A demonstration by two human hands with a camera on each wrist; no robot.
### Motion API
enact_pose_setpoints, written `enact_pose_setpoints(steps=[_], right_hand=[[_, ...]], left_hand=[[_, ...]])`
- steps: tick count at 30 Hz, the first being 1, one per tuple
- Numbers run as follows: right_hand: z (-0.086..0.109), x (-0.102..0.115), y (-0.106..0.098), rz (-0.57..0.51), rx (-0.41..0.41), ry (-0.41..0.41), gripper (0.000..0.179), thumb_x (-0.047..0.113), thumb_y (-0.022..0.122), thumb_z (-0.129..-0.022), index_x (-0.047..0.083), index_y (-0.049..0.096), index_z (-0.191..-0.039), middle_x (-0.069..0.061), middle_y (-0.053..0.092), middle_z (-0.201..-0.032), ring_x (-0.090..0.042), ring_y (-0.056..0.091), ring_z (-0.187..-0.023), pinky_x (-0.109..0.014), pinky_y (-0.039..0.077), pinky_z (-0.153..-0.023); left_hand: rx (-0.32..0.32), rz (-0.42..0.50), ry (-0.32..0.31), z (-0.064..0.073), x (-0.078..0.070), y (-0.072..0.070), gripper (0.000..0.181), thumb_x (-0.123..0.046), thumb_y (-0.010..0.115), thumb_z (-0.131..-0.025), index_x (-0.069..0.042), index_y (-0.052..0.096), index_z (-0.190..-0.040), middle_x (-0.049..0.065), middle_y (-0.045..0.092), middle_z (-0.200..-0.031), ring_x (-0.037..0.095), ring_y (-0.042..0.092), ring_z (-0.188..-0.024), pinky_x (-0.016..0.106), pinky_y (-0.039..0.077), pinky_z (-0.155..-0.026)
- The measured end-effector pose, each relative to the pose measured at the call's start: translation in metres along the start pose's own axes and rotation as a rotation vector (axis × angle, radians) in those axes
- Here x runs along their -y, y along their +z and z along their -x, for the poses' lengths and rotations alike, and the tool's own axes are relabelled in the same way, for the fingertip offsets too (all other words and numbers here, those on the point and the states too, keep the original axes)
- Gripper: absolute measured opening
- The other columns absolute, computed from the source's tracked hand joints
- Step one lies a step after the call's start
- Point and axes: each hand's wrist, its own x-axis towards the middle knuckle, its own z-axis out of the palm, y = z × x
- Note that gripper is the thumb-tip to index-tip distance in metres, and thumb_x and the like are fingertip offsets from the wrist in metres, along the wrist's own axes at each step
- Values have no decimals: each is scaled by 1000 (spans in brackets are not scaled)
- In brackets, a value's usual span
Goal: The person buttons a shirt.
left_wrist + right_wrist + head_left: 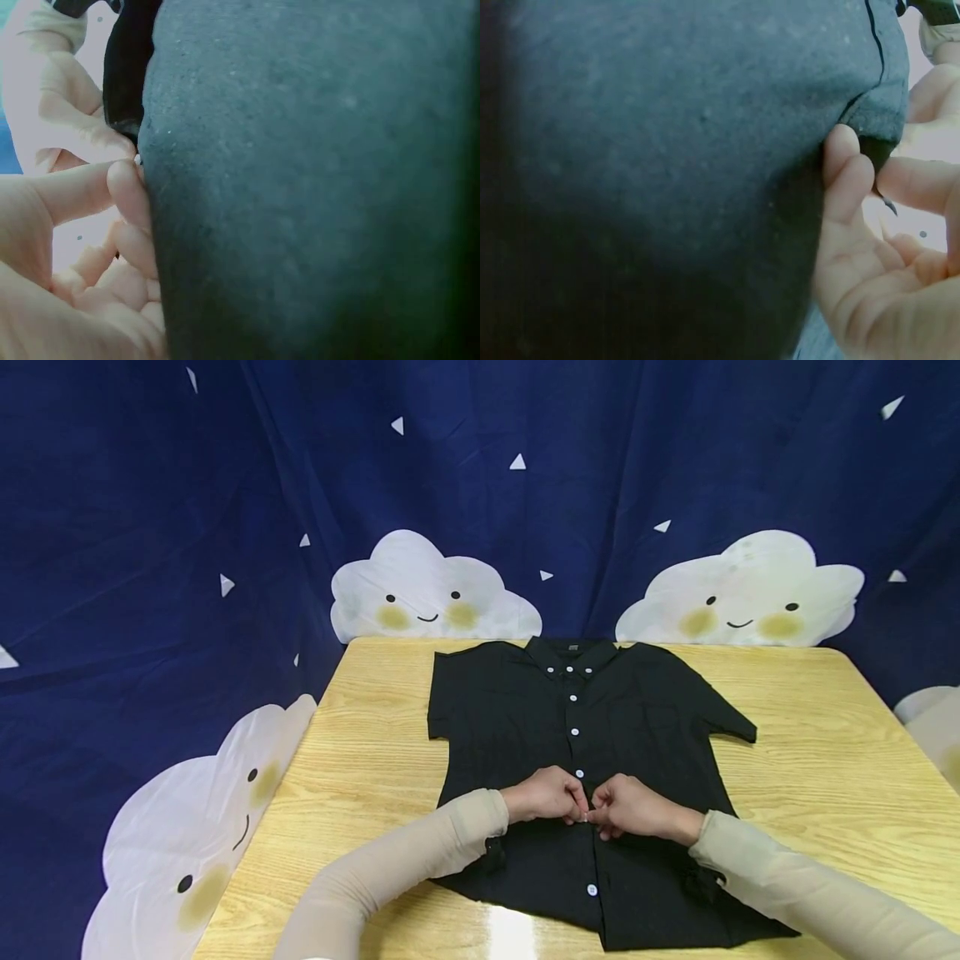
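A black short-sleeved shirt (517,710) lies front up and spread out, collar away from me. White buttons run down its placket, among them one button (592,890) near the hem. Both hands meet at the lower placket. There my left hand (547,795) pinches the shirt front at a small white button (138,159), mostly covered by fingertips. Opposite it, my right hand (636,807) pinches the placket edge (877,127) between thumb and fingers. The fingertips of the two hands touch or nearly touch. Whether the button sits in its hole cannot be made out.
The shirt lies on a light wooden table (375,718), whose surface shows on both sides of it. Behind and to the left hangs a dark blue curtain (465,468) printed with smiling clouds. Beige sleeves (420,843) cover both forearms, which cross the shirt's lower part.
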Motion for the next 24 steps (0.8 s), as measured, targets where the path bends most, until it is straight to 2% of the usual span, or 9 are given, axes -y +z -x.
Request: enact_pose_setpoints(steps=[8, 13, 16, 21, 24], right_hand=[[0, -1, 2, 5, -36, 35, 22, 11, 68, -84, 5, 60, -64, -4, 61, -56, -16, 62, -52, -29, 49, -49], [-1, -1, 1, -41, -24, 29, 21, 10, 68, -84, 3, 62, -66, -5, 62, -57, -16, 63, -54, -29, 51, -50], [-3, -3, 0, -105, 13, 17, 19, 8, 67, -85, 1, 63, -68, -6, 63, -60, -17, 64, -56, -30, 52, -52], [-2, -7, -5, -230, 122, 18, 14, -3, 52, -87, -5, 63, -79, -9, 64, -69, -18, 64, -63, -32, 53, -58], [-1, -8, -8, -264, 172, 10, 14, -5, 49, -87, -7, 62, -83, -10, 63, -73, -19, 63, -66, -32, 53, -60]], left_hand=[[-47, -74, 6, -1, 1, 3, 12, -1, 72, -78, -9, 70, -69, -7, 63, -64, 8, 60, -54, 20, 46, -53], [-46, -37, -1, -1, 2, 3, 12, 3, 69, -78, -7, 69, -70, -4, 63, -64, 9, 60, -54, 20, 47, -53], [-50, 2, -18, -2, 2, 3, 13, 7, 67, -77, -5, 69, -69, -2, 64, -64, 9, 59, -53, 21, 47, -53], [-53, 44, -39, -2, 3, 4, 13, 5, 72, -76, -4, 68, -68, -1, 63, -64, 9, 58, -51, 21, 48, -52], [-47, 48, -32, -3, 3, 4, 13, 4, 73, -74, -5, 67, -67, -1, 62, -63, 8, 58, -50, 21, 47, -52]])
